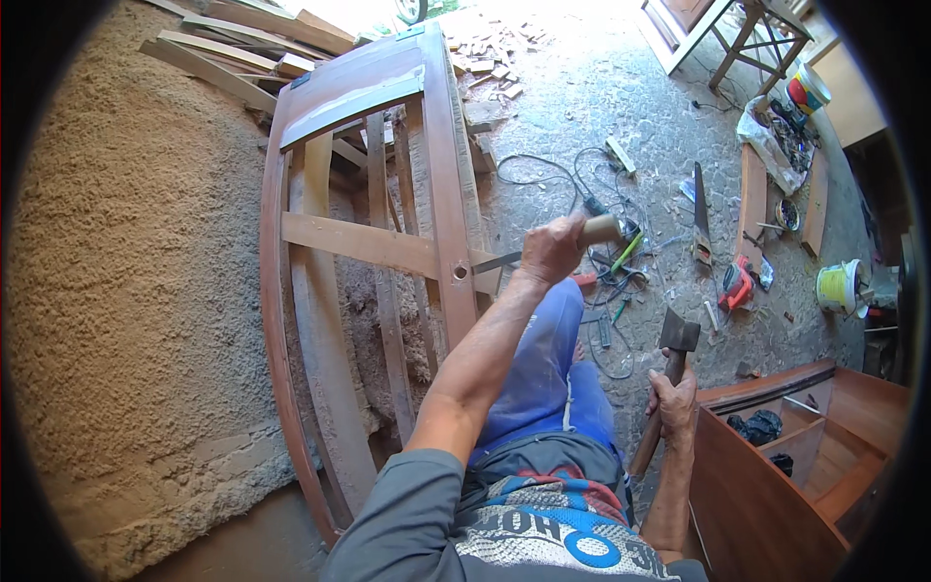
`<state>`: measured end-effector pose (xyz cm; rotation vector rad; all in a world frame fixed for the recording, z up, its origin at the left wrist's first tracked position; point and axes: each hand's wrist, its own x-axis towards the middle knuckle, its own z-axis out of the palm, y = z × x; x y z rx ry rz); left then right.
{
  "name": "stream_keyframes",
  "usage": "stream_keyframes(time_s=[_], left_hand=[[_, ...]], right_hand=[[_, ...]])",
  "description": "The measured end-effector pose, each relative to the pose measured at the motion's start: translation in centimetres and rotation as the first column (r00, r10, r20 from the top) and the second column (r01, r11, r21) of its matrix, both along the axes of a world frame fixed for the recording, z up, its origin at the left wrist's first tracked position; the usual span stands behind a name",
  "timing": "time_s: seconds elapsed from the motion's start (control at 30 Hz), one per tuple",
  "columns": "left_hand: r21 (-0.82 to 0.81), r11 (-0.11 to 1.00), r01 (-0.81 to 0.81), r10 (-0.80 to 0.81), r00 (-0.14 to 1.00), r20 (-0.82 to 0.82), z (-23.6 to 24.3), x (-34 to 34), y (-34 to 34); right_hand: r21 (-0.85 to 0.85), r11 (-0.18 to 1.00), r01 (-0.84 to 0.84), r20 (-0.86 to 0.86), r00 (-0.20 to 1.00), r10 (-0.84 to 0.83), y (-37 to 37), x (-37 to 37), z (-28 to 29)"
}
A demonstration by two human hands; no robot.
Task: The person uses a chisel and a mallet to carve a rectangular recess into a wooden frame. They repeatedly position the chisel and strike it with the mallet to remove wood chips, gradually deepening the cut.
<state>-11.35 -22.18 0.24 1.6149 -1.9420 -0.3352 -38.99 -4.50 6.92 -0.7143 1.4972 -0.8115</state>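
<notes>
My left hand point(551, 250) is closed around a wood chisel point(601, 230). Its pale handle sticks out to the right of my fist, and its metal blade points left at the outer edge of a reddish-brown wooden door frame point(454, 184). The tip is at or close to that edge; I cannot tell whether it has entered the wood. A round hole shows in the frame's face beside it. Lower right, my right hand point(671, 398) grips the wooden handle of a hammer point(680, 336) with a dark, wedge-shaped metal head held upward, away from the chisel.
Sawdust point(145, 291) is heaped left of the frame, with planks point(228, 48) behind it. A handsaw point(701, 218), a red power tool point(737, 283), cables and wood scraps lie on the floor to the right. A bucket point(839, 287) and a wooden cabinet point(766, 485) stand farther right.
</notes>
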Motion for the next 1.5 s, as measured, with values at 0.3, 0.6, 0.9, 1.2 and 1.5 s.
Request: stream_keyframes(time_s=[0.3,0.6,0.9,1.2,1.5], left_hand=[[-0.006,0.999,-0.044,0.043,0.998,-0.048,0.5,1.5,-1.0],[0.024,0.997,0.08,-0.078,0.995,-0.054,0.0,1.5,-1.3],[-0.012,0.97,0.242,-0.241,0.969,0.046,1.8,0.0,2.3],[-0.018,0.971,0.24,-0.24,0.971,0.021,1.9,0.2,3.0],[0.033,0.964,0.262,-0.264,0.963,0.053,1.1,-0.1,3.2]], right_hand=[[-0.053,0.997,-0.057,0.001,0.998,0.057,-1.2,-3.4,-1.3],[-0.075,0.996,-0.037,0.045,0.998,0.04,-2.4,-3.1,0.1],[-0.019,0.999,0.027,0.08,0.996,-0.026,-0.9,0.0,-2.9],[-0.038,0.998,0.044,0.032,0.999,-0.043,-0.1,2.1,-3.1],[-0.053,0.995,0.085,0.082,0.993,-0.08,0.3,3.4,-2.6]])
